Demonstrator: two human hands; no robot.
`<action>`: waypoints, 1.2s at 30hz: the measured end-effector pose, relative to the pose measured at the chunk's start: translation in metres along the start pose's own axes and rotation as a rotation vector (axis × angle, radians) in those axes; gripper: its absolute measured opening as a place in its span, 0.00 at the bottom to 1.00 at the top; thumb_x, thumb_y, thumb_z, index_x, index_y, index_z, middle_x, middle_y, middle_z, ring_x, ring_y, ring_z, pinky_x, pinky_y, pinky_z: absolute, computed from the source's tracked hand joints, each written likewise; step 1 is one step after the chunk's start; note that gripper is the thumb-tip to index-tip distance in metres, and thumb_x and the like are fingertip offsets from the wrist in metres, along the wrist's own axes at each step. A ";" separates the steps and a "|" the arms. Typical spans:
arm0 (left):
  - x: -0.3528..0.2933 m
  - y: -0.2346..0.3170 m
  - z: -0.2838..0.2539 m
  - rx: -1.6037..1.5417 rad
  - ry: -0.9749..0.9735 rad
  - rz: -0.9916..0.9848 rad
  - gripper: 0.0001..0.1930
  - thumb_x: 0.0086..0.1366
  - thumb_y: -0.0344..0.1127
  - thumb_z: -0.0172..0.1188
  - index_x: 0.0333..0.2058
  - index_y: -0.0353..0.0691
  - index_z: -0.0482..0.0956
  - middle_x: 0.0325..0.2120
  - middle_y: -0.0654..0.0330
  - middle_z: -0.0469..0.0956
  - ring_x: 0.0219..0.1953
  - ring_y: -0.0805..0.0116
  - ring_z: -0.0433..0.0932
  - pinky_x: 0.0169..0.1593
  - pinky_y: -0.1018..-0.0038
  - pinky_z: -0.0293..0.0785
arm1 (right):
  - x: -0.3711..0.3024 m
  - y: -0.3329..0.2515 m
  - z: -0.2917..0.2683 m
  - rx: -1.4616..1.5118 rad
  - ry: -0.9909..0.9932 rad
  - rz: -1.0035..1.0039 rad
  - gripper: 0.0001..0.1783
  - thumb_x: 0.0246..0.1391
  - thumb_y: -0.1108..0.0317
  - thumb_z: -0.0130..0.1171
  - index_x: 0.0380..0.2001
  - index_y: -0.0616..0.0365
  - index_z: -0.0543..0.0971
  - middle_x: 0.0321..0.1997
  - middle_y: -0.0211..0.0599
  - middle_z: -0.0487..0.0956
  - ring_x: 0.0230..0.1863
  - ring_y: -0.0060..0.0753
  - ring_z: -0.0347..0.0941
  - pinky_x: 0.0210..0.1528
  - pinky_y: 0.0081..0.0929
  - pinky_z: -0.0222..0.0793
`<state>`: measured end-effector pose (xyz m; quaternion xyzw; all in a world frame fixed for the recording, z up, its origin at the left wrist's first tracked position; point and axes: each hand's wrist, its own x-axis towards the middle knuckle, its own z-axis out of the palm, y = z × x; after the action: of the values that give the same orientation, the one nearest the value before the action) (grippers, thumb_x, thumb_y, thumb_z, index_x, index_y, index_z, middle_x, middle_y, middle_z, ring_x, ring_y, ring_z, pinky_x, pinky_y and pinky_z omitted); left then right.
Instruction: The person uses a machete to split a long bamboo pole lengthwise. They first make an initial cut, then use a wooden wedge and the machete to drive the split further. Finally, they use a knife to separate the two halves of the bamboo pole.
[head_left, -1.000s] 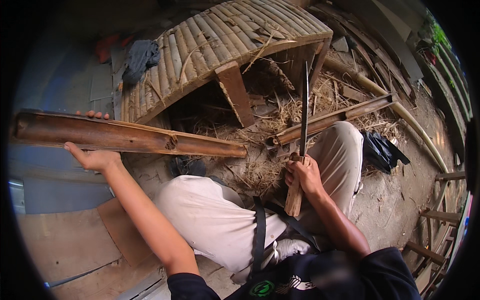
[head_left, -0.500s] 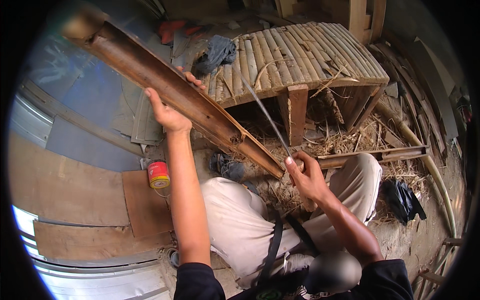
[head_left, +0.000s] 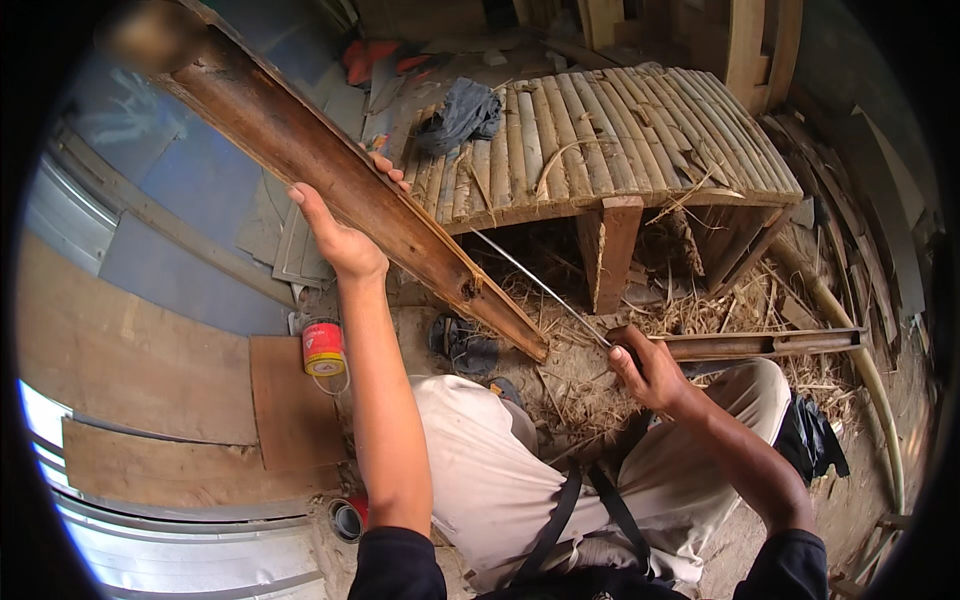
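My left hand (head_left: 348, 235) is wrapped round a long brown piece of split bamboo (head_left: 350, 185), its hollow inner side facing up. The bamboo slants from the far left down toward the middle, and its lower tip points at the floor between my knees. In my right hand (head_left: 645, 370) is a long, thin metal blade (head_left: 545, 287), gripped at its near end; my fingers hide the handle. The blade reaches up and left, and its far end passes close to or behind the bamboo's edge. Whether the two touch, I cannot tell.
A low bench of bamboo slats (head_left: 600, 135) stands ahead, with a dark cloth (head_left: 465, 115) on top. Another split bamboo length (head_left: 770, 345) lies right of my right hand. Shavings (head_left: 720, 305) litter the floor. A red and yellow can (head_left: 323, 347) and sandals (head_left: 465, 345) are nearby.
My right hand has moved down and to the right with the blade, whose far end has dropped from the bench top to below its front edge. My left hand still holds the bamboo.
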<state>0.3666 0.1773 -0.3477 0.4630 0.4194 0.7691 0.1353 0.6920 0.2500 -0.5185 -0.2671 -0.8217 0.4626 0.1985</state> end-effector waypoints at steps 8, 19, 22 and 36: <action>0.012 -0.019 -0.021 -0.237 -0.123 -0.067 0.49 0.58 0.83 0.38 0.52 0.36 0.67 0.38 0.52 0.74 0.40 0.59 0.75 0.45 0.63 0.75 | 0.028 0.018 0.052 0.348 0.102 0.043 0.22 0.71 0.54 0.46 0.30 0.63 0.69 0.19 0.36 0.71 0.21 0.29 0.67 0.26 0.31 0.65; 0.047 -0.043 -0.027 -0.147 -0.018 -0.045 0.45 0.63 0.79 0.35 0.49 0.36 0.69 0.36 0.53 0.74 0.38 0.59 0.75 0.43 0.62 0.75 | 0.075 0.020 0.090 0.155 0.164 -0.124 0.17 0.66 0.60 0.53 0.29 0.64 0.75 0.23 0.52 0.74 0.23 0.57 0.72 0.26 0.42 0.67; 0.043 -0.040 -0.024 -0.022 0.144 -0.029 0.44 0.64 0.78 0.33 0.48 0.37 0.69 0.34 0.53 0.74 0.36 0.60 0.75 0.41 0.63 0.75 | 0.081 0.017 0.117 0.103 0.261 -0.143 0.11 0.64 0.65 0.55 0.34 0.63 0.75 0.32 0.55 0.76 0.28 0.64 0.74 0.30 0.48 0.69; 0.048 -0.040 -0.029 0.149 0.308 -0.010 0.41 0.67 0.75 0.30 0.50 0.38 0.66 0.31 0.52 0.73 0.33 0.61 0.75 0.38 0.62 0.76 | 0.065 0.050 0.132 -0.138 0.050 -0.068 0.08 0.60 0.74 0.56 0.42 0.65 0.75 0.34 0.56 0.76 0.33 0.65 0.75 0.32 0.47 0.72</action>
<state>0.3099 0.2150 -0.3562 0.3461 0.4932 0.7971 0.0386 0.5785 0.2255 -0.6218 -0.2636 -0.8551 0.3909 0.2156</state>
